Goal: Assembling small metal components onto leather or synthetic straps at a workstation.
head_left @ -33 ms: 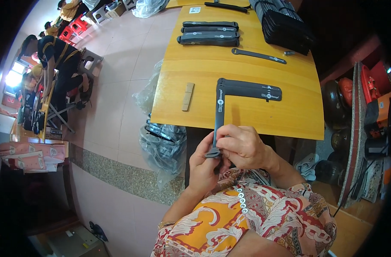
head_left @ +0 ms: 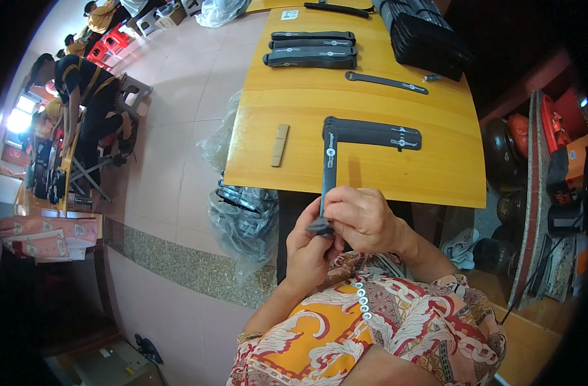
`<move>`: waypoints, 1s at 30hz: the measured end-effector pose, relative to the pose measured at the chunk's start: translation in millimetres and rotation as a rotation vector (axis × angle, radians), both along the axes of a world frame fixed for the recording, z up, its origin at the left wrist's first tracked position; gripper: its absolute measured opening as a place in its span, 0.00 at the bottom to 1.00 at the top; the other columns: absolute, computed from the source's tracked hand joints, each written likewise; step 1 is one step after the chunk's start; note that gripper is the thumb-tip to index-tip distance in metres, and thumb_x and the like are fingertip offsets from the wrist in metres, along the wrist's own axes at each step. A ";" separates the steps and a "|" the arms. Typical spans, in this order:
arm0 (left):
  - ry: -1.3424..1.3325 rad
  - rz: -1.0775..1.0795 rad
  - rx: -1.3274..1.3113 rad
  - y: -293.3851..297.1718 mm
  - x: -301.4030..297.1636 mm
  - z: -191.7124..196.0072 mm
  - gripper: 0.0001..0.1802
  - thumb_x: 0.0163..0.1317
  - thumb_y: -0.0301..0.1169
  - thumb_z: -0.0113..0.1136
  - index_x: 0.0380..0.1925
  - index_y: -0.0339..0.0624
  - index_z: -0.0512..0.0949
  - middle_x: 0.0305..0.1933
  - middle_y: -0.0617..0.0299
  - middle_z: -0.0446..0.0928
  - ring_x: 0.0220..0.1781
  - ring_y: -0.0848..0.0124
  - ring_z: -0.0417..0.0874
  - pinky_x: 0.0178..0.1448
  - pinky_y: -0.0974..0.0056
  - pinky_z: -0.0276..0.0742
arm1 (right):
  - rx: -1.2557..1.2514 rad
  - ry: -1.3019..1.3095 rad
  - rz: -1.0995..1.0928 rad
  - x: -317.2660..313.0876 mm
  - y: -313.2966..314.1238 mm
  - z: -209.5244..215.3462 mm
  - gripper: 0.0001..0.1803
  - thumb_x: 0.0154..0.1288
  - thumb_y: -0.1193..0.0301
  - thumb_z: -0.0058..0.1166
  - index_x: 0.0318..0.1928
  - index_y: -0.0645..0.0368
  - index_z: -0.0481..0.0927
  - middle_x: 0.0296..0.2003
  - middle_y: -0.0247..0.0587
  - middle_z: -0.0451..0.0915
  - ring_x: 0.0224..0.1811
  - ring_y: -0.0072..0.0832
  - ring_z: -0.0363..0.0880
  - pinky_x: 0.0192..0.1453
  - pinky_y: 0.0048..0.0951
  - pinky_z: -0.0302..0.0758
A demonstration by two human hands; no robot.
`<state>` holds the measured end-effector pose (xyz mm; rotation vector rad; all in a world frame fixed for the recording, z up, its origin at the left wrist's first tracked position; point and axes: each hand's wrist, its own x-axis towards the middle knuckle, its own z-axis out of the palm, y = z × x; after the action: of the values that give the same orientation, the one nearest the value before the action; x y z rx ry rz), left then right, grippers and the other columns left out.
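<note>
A long black strap with pale print [head_left: 330,157] runs from the table toward me, its near end between my hands. My left hand [head_left: 307,257] is closed around that end from below, with a small dark flap showing above the thumb. With the fingertips of my right hand [head_left: 364,219] I pinch the same strap from the right side. What my fingers do beneath it is hidden. Just beyond, a short stack of similar straps [head_left: 374,134] lies crosswise, the held strap's far end lying over its left end.
On the yellow table [head_left: 255,151] lie a flat brown strip [head_left: 280,145], a single strap [head_left: 387,82], strap bundles [head_left: 312,58] and a big black stack [head_left: 429,45]. A clear plastic bag [head_left: 242,225] hangs near the table's left corner. A person [head_left: 88,83] sits at the far left.
The strap's near end has tipped slightly between my fingers. My hands stay almost in place, and the whole view has shifted a little.
</note>
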<state>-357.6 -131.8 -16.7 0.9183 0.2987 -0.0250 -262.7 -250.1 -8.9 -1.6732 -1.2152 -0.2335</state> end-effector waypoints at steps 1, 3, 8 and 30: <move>0.061 0.042 -0.063 -7.5 2.6 3.7 0.24 0.61 0.19 0.43 0.59 0.36 0.61 0.28 0.63 0.70 0.21 0.78 0.68 0.23 0.76 0.62 | 0.024 0.025 -0.023 -1.0 2.2 2.7 0.06 0.48 0.80 0.55 0.29 0.62 0.75 0.25 0.41 0.71 0.23 0.37 0.75 0.24 0.32 0.72; 0.065 0.035 -0.076 -11.5 3.2 4.7 0.22 0.63 0.22 0.42 0.58 0.37 0.62 0.26 0.64 0.69 0.20 0.79 0.67 0.23 0.76 0.61 | 0.028 0.028 -0.097 -3.5 2.7 -6.2 0.06 0.48 0.80 0.55 0.29 0.62 0.74 0.25 0.42 0.71 0.23 0.38 0.75 0.24 0.33 0.71; 0.047 0.039 -0.066 -10.8 6.0 2.5 0.16 0.67 0.29 0.42 0.53 0.38 0.66 0.31 0.66 0.70 0.23 0.79 0.67 0.24 0.73 0.62 | 0.003 -0.020 -0.262 1.2 8.4 -8.7 0.07 0.49 0.81 0.54 0.29 0.63 0.69 0.23 0.45 0.69 0.20 0.44 0.71 0.22 0.37 0.69; -0.002 -0.237 -0.049 12.5 -11.8 3.4 0.17 0.64 0.22 0.44 0.54 0.32 0.66 0.31 0.56 0.74 0.16 0.81 0.61 0.19 0.76 0.54 | -0.057 -0.298 -1.237 172.6 -86.0 21.3 0.07 0.61 0.73 0.50 0.28 0.63 0.70 0.22 0.49 0.74 0.25 0.42 0.76 0.29 0.37 0.72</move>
<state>-369.4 -119.3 -13.3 0.9010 0.1848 -0.2485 -90.1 -336.1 12.4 -2.2958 -0.2098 -1.2261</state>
